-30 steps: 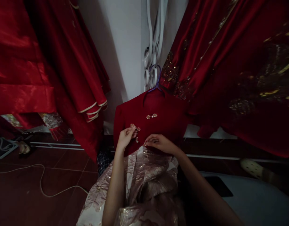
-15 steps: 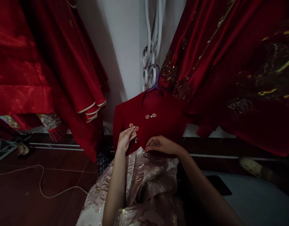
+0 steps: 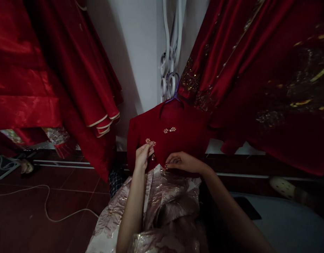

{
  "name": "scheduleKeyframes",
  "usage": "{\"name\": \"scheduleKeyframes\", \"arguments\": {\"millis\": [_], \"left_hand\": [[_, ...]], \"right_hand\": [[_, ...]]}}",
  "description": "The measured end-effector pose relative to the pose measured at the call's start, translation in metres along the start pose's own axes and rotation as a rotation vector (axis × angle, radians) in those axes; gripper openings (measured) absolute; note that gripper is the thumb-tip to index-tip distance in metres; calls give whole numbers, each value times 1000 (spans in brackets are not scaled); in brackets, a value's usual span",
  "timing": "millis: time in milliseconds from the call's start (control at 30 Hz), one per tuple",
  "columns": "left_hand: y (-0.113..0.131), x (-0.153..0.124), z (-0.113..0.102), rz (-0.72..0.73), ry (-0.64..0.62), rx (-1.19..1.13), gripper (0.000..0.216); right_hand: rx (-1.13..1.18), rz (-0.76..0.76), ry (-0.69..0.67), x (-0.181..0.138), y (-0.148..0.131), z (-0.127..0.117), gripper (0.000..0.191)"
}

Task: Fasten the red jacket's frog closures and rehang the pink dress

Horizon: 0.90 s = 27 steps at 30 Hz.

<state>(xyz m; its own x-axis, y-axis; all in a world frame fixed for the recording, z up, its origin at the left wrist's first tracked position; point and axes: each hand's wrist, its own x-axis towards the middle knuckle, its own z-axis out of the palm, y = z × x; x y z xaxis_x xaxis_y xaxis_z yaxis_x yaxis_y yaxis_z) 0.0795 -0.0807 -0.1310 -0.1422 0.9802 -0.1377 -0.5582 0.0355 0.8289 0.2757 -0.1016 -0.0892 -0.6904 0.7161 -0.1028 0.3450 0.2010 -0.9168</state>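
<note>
A dark red jacket (image 3: 177,142) hangs on a purple hanger (image 3: 174,94) from a white scrolled rack (image 3: 170,56). It carries beaded clasps, one near the collar (image 3: 169,130) and one lower left (image 3: 150,142). My left hand (image 3: 143,155) pinches the jacket's front edge right under that lower clasp. My right hand (image 3: 181,161) is curled on the hem, fingertips closed on a small beaded clasp (image 3: 165,166). A pale pink brocade skirt (image 3: 164,207) hangs under the jacket, between my forearms.
Shiny red garments hang at left (image 3: 32,70) and embroidered red ones at right (image 3: 257,77). A white cord (image 3: 47,207) trails over the dark red tiled floor. A grey surface (image 3: 288,225) with a dark phone (image 3: 245,208) lies at lower right.
My left hand shifted slightly right along the jacket's edge. My right hand stayed on the hem clasp.
</note>
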Motion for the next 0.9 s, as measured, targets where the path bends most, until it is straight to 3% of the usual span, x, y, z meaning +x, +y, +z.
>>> {"name": "scheduleKeyframes", "arguments": {"millis": [233,400,467,533,633,767,900], "left_hand": [[-1,-3,4,57,61,10,24],[11,-11,21,2,-183,296,37],[22,-9,36,183,-229,472,35],[34,-5,53,468,-242,676,27],[50,6,75,804,-290,1096,22],[61,21,90,1011,-361,1505,21],[65,29,93,1080,-472,1551,21]], "right_hand": [[-17,20,-15,-7,-3,-10,39],[-54,100,-62,-22,-9,-24,39],[-67,118,-89,-27,-11,-29,39],[-75,121,-116,-31,-12,-31,38],[-89,117,-122,-32,-12,-32,37],[-102,115,-119,-31,-11,-31,38],[-100,112,-105,-29,-9,-29,39]]}}
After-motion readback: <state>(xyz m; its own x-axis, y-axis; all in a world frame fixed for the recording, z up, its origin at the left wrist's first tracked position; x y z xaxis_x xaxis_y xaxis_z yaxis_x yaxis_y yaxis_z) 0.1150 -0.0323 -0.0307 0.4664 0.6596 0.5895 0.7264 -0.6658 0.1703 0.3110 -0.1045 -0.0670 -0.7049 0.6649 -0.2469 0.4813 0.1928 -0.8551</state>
